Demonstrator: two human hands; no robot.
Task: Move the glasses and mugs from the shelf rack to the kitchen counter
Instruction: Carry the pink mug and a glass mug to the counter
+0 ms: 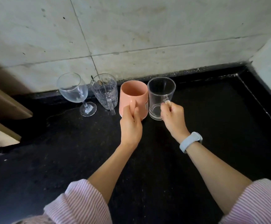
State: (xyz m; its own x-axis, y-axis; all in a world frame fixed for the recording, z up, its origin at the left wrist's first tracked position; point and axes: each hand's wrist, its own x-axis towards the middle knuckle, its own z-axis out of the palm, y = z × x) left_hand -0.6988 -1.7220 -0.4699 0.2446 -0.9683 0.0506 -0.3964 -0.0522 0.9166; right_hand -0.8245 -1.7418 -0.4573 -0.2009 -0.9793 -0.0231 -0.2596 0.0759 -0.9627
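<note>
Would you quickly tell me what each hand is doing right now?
Left hand: closed on the handle of the pink mug.
Right hand: closed on the handle of the clear glass mug.

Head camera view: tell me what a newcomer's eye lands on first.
The pink mug stands out at centre, the one coloured thing on the black counter, with the left hand on its handle. Just right of it, the right hand holds the handle of a clear glass mug. To the left stand a patterned glass mug and a wine glass.
</note>
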